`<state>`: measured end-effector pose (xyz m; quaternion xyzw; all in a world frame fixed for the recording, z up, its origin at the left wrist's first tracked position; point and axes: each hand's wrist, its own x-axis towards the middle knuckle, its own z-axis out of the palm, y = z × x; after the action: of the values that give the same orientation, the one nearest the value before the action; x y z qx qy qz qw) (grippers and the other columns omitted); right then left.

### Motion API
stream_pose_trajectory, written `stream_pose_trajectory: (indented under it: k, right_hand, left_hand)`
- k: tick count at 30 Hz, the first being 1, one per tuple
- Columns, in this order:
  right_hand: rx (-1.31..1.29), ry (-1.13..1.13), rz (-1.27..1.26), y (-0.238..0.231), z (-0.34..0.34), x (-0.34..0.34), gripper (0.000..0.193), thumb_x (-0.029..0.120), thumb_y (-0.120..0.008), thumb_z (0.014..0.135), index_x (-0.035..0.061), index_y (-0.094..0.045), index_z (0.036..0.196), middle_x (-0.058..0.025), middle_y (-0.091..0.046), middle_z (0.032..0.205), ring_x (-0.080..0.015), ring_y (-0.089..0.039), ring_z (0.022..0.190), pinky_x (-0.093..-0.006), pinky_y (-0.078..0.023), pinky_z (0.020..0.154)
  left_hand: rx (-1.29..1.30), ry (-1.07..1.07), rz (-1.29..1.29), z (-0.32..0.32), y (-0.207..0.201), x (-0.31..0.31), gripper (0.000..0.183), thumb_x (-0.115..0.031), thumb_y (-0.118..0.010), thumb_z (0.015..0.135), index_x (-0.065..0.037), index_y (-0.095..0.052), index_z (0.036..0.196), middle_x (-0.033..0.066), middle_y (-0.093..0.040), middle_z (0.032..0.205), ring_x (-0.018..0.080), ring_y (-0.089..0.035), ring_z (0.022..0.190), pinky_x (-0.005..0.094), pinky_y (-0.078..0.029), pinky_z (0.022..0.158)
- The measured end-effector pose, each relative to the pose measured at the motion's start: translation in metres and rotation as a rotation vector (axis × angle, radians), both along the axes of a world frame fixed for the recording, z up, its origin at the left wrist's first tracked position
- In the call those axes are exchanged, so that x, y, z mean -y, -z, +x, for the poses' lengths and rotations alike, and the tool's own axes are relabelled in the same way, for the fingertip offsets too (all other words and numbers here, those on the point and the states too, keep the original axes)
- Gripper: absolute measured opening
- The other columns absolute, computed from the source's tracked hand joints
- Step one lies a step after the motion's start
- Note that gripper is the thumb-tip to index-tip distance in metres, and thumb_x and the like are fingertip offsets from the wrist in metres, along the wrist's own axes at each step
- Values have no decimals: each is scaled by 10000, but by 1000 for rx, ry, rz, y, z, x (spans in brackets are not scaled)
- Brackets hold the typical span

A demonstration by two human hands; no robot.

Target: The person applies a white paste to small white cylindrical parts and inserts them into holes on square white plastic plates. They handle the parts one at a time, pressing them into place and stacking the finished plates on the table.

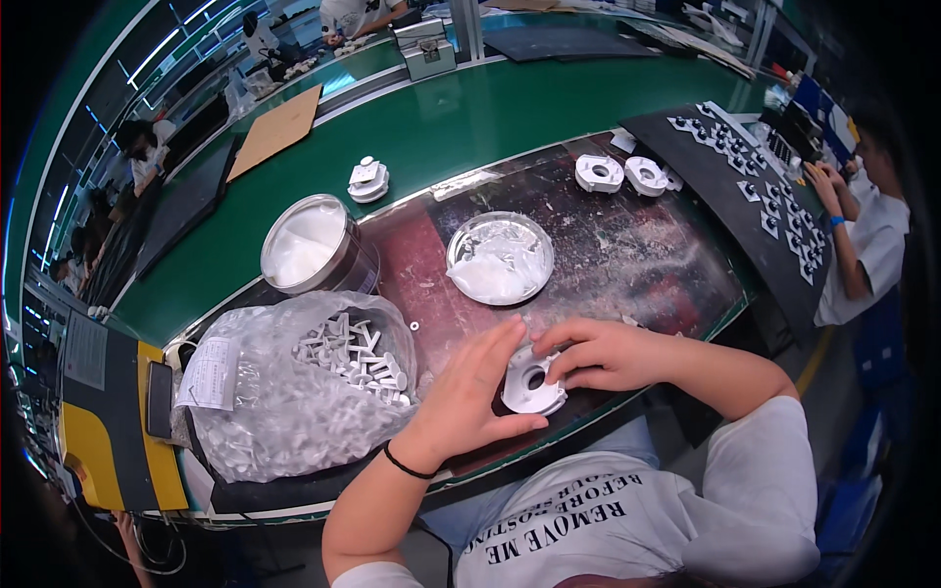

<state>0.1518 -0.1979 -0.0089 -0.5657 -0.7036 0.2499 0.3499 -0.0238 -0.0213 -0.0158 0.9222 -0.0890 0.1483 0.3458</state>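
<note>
At the front edge of the work board, a round white plastic part [524, 394] with a dark central hole sits between my hands. My left hand [470, 392] cups its left side, fingers stretched along the far rim and thumb along the near one. From the right, my right hand [613, 358] has its fingers bent onto the part's upper right edge; whether a smaller piece is between the fingertips is hidden. Left of my left hand lies a clear plastic bag [294, 431], its opening showing many small white T-shaped pins [358, 358].
Beyond my hands stands a round metal dish [546, 275] holding clear film. A large tin [368, 265] is behind the bag. White parts [598, 174] rest at the far right and a stack [369, 181] on the green belt. A co-worker [867, 225] sits by a black board [706, 176].
</note>
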Motion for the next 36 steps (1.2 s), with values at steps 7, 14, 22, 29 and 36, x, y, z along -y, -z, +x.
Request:
stream_pose_trajectory:
  k: [7,14,22,29,36]
  right_hand:
    - [-193,24,-233,-3,8,2,257,200,-608,873,71,-623,1095,-117,-573,1155,-241,-559,1069,-346,-444,899]
    - [-15,-269,-691,-8,26,-45,344,320,-622,859,73,-659,1096,-88,-688,928,-159,-619,859,-308,-458,795]
    - [-29,187,-174,-12,28,-23,262,247,-613,847,52,-651,1017,-124,-664,956,-235,-624,885,-357,-474,802]
    - [701,1480,278,-35,202,96,369,260,-678,752,71,-646,1068,-131,-642,1051,-296,-571,1037,-412,-431,901]
    - [773,1811,-664,-24,266,161,677,435,-659,773,126,-428,1329,-112,-592,1215,-282,-478,1217,-529,-236,1035]
  left_hand:
    - [2,84,-64,1,0,0,1009,-366,-841,605,-42,-299,1392,220,-389,1372,382,-415,1241,432,-359,1010]
    - [101,148,73,2,4,12,869,-333,-849,580,-96,-409,1291,201,-425,1310,404,-461,1151,475,-395,948]
    - [26,210,211,7,-1,19,436,-212,-758,686,-102,-601,1077,147,-489,1246,380,-469,1135,460,-418,926]
    - [46,197,261,6,-6,26,456,-345,-766,668,-129,-640,1049,138,-504,1239,342,-504,1044,440,-429,880]
    - [62,110,369,2,-9,27,523,-391,-762,658,-161,-622,1106,127,-480,1275,315,-508,987,427,-426,831]
